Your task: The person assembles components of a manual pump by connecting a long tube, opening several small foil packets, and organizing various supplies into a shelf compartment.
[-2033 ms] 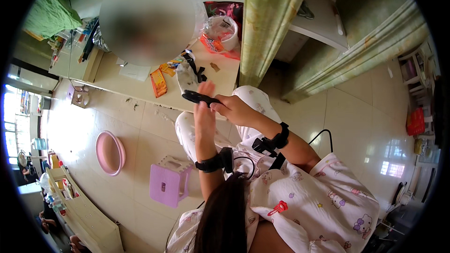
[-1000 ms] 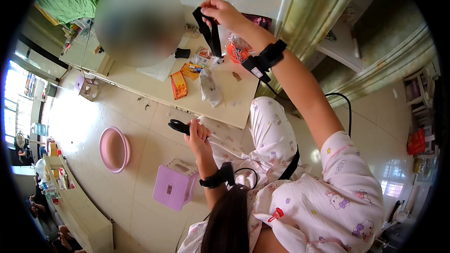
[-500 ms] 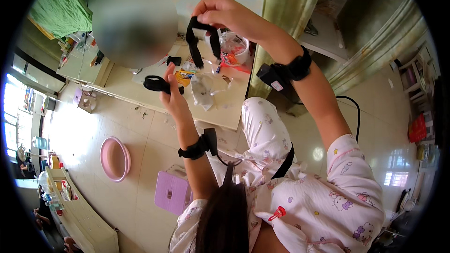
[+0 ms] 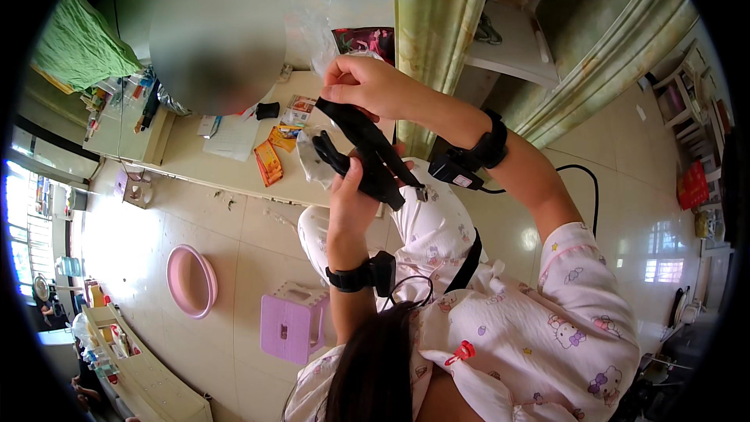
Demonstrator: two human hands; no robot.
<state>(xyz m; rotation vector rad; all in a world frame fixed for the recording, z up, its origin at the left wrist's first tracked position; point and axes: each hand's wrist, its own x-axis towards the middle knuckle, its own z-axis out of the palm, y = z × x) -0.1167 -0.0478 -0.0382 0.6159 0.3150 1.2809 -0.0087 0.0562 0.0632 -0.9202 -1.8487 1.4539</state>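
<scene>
A wide black strap (image 4: 361, 131) slants between my hands in front of the table. Its upper end is pinched in the fingers of my right hand (image 4: 359, 80). Lower down, my left hand (image 4: 351, 209) is closed around the strap's other part, thumb on top. A bundled black cable (image 4: 329, 153) sticks up from the left hand too. Beside those fingers a small metal plug (image 4: 422, 194) shows; where it joins is hidden. Behind the cable lies a crumpled white plastic bag (image 4: 310, 164), partly covered by my left hand and the bundle.
The cream table (image 4: 187, 160) bears orange packets (image 4: 268, 164), white paper (image 4: 233, 137) and a small black object (image 4: 267, 111). A purple stool (image 4: 285, 330) and a pink basin (image 4: 191, 281) stand on the floor at left. A greenish curtain (image 4: 433, 39) hangs at right.
My right hand has come down with the strap, and my left hand has moved right. Strap and cable bundle, apart before, now meet at my left hand.
</scene>
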